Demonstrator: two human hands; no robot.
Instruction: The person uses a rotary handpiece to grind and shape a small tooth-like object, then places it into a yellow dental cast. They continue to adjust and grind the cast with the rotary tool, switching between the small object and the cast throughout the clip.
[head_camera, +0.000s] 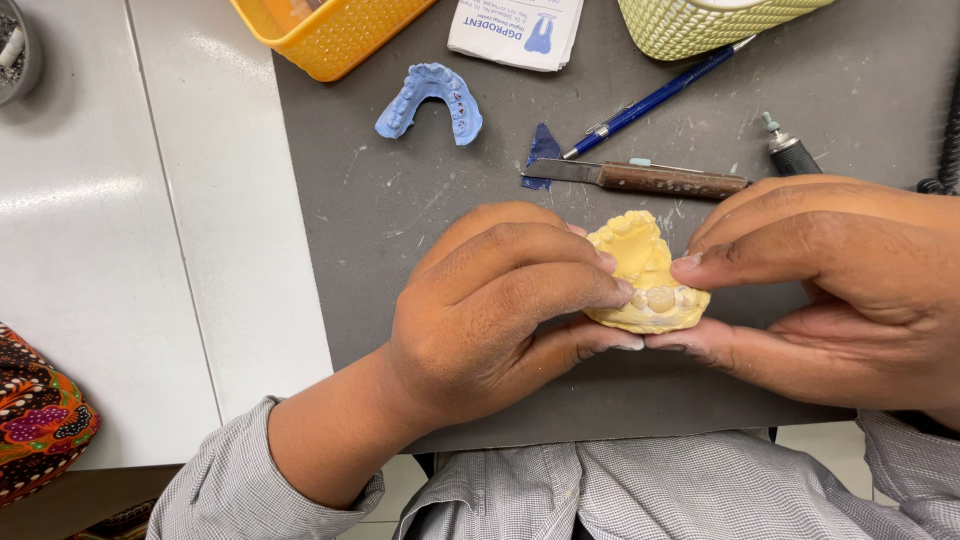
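Observation:
A yellow plaster dental cast (645, 275) with a row of teeth along its front sits between both my hands over the grey mat (400, 200). My left hand (490, 310) grips its left side with fingers and thumb. My right hand (830, 285) pinches its right side, index finger on top and thumb below. Part of the cast is hidden under my fingers.
A blue dental impression (430, 100) lies at the back of the mat. Behind the cast are a wooden-handled knife (640, 177), a blue pen (655, 97), a small blue scrap (543, 148) and a dark tool tip (788, 152). An orange basket (335, 30), a paper packet (515, 30) and a pale green basket (700, 22) line the far edge.

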